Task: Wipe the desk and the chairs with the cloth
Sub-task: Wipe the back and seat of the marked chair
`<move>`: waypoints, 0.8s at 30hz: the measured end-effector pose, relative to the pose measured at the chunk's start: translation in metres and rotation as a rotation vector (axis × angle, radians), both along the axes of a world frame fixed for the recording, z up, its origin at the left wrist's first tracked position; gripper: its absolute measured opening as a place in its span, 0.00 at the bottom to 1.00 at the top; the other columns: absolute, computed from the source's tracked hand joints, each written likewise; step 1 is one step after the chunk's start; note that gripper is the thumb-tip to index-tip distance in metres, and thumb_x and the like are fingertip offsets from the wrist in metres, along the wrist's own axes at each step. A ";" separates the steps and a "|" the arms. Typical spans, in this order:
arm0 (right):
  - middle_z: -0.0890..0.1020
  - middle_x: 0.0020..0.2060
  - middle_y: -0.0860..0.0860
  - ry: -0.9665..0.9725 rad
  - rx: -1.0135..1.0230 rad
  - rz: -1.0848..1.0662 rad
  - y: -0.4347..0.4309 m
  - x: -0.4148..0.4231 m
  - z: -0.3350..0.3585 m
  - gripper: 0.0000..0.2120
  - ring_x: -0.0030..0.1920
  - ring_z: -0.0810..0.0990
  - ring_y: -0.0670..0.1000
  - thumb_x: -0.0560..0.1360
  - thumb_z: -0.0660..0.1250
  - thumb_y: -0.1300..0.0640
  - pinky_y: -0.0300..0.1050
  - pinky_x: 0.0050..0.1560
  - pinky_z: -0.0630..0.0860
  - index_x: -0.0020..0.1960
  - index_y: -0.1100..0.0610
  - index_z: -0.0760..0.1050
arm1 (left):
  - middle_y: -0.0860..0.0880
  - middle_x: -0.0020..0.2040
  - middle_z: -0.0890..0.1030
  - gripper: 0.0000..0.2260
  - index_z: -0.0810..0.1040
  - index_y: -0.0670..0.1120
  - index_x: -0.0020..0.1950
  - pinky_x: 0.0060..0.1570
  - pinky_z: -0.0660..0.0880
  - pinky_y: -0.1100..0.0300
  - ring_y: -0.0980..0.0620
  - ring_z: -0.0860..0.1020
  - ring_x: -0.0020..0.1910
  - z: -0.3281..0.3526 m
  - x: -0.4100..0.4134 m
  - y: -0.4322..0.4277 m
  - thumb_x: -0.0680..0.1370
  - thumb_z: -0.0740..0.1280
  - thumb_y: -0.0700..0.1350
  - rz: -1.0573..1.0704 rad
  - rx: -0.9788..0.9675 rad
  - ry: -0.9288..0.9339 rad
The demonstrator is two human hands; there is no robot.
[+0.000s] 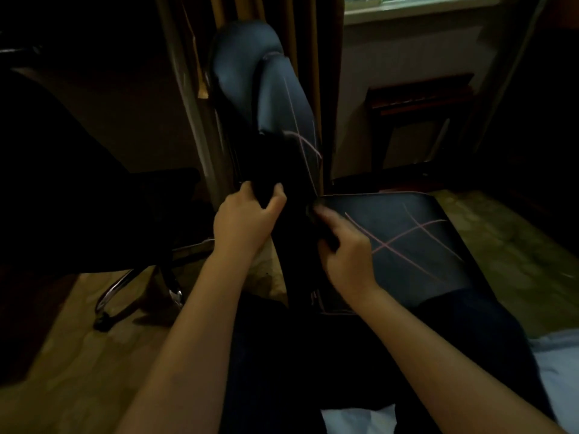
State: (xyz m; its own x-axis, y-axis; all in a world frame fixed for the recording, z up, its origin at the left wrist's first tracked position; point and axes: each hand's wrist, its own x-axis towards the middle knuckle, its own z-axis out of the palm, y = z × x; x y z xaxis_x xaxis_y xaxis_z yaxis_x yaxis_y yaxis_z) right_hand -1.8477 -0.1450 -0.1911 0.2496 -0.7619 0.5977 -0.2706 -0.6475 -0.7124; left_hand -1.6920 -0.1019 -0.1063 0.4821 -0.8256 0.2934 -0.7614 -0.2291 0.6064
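Nearest to you are your legs in dark trousers (297,355), with a pale sheet (557,371) at the lower right. Both bare forearms reach forward.

Your right hand (346,256) is blurred, its fingers curled and pinching a dark, bunched cloth (313,212). The cloth sits at the rear left corner of the seat (413,245), where seat and back meet. It is nearly black and wadded, so no long axis can be made out. Your left hand (244,219) has thumb and fingers wrapped round the dark lower edge of the backrest (282,114). Whether any cloth lies under that grip you cannot tell.

This padded chair is black with thin pink stitch lines crossing on seat and back. Its seat spreads to the right. The backrest's long axis rises from the seat, leaning up and to the left, and ends in a rounded headrest (241,54).

You can count two chairs, one cloth and two hands. The second, an office chair (62,183), stands well to the left on a chrome base (122,286), almost lost in shadow.

Beyond hang a brownish curtain (188,89) and a window (423,1), with a dark wooden stand (419,95) below it.
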 end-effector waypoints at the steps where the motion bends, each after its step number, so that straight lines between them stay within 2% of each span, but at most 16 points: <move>1: 0.77 0.63 0.49 -0.083 0.012 -0.030 -0.002 0.005 0.014 0.26 0.64 0.75 0.47 0.71 0.69 0.72 0.46 0.67 0.72 0.68 0.60 0.74 | 0.49 0.37 0.77 0.20 0.76 0.43 0.53 0.35 0.69 0.57 0.47 0.77 0.38 0.001 0.001 -0.001 0.80 0.57 0.59 -0.006 -0.003 -0.013; 4: 0.79 0.57 0.51 -0.222 -0.016 -0.071 -0.012 0.022 0.049 0.22 0.59 0.78 0.47 0.71 0.71 0.69 0.38 0.62 0.73 0.64 0.59 0.76 | 0.52 0.33 0.74 0.18 0.76 0.43 0.51 0.31 0.66 0.59 0.48 0.76 0.35 -0.001 -0.001 -0.001 0.80 0.57 0.58 0.013 -0.033 -0.059; 6: 0.79 0.53 0.52 -0.163 -0.066 -0.039 -0.019 0.030 0.050 0.16 0.53 0.78 0.49 0.69 0.73 0.69 0.36 0.57 0.75 0.56 0.60 0.80 | 0.53 0.33 0.72 0.18 0.77 0.43 0.53 0.29 0.64 0.59 0.50 0.74 0.35 -0.004 -0.003 -0.001 0.80 0.58 0.56 0.042 -0.049 -0.074; 9: 0.78 0.48 0.54 -0.123 -0.053 -0.071 -0.020 0.032 0.020 0.11 0.48 0.77 0.48 0.69 0.72 0.70 0.31 0.51 0.71 0.49 0.62 0.79 | 0.51 0.34 0.72 0.19 0.76 0.41 0.52 0.32 0.64 0.56 0.48 0.74 0.37 -0.008 -0.003 -0.003 0.80 0.58 0.57 0.078 -0.071 -0.091; 12: 0.77 0.47 0.55 -0.077 0.028 -0.131 -0.019 0.021 -0.018 0.09 0.47 0.77 0.51 0.69 0.71 0.69 0.34 0.49 0.70 0.48 0.62 0.79 | 0.46 0.37 0.76 0.22 0.76 0.41 0.52 0.37 0.69 0.55 0.43 0.77 0.39 -0.009 -0.002 -0.003 0.78 0.56 0.59 0.060 -0.104 -0.065; 15: 0.77 0.43 0.53 0.013 0.070 -0.146 -0.017 0.007 -0.041 0.05 0.43 0.78 0.56 0.69 0.69 0.63 0.36 0.46 0.70 0.45 0.61 0.79 | 0.47 0.36 0.76 0.17 0.76 0.41 0.52 0.37 0.68 0.56 0.44 0.77 0.39 -0.010 -0.003 -0.002 0.81 0.59 0.55 0.052 -0.117 -0.062; 17: 0.79 0.42 0.52 0.062 0.030 -0.189 -0.014 0.001 -0.035 0.09 0.43 0.78 0.55 0.70 0.67 0.56 0.42 0.47 0.72 0.45 0.59 0.80 | 0.49 0.34 0.75 0.16 0.75 0.43 0.50 0.35 0.66 0.57 0.46 0.76 0.36 -0.011 -0.003 -0.001 0.81 0.59 0.55 0.039 -0.119 -0.057; 19: 0.81 0.43 0.51 0.069 -0.069 -0.269 -0.011 0.005 -0.013 0.11 0.46 0.78 0.55 0.70 0.64 0.53 0.50 0.51 0.70 0.47 0.57 0.81 | 0.51 0.33 0.74 0.15 0.74 0.45 0.48 0.33 0.66 0.57 0.50 0.74 0.33 -0.012 -0.003 -0.002 0.80 0.58 0.56 0.026 -0.127 -0.047; 22: 0.83 0.46 0.50 -0.015 -0.179 -0.317 -0.011 0.021 0.027 0.11 0.51 0.77 0.52 0.70 0.66 0.54 0.51 0.58 0.68 0.49 0.55 0.82 | 0.54 0.33 0.72 0.13 0.73 0.45 0.49 0.34 0.65 0.57 0.54 0.71 0.33 -0.013 -0.005 -0.002 0.81 0.59 0.54 0.050 -0.130 -0.064; 24: 0.83 0.47 0.50 -0.005 -0.228 -0.284 -0.016 0.027 0.034 0.10 0.53 0.76 0.52 0.70 0.68 0.55 0.51 0.58 0.67 0.50 0.56 0.82 | 0.55 0.33 0.71 0.13 0.74 0.46 0.50 0.36 0.64 0.57 0.53 0.71 0.33 -0.014 -0.006 -0.002 0.81 0.58 0.54 0.063 -0.125 -0.067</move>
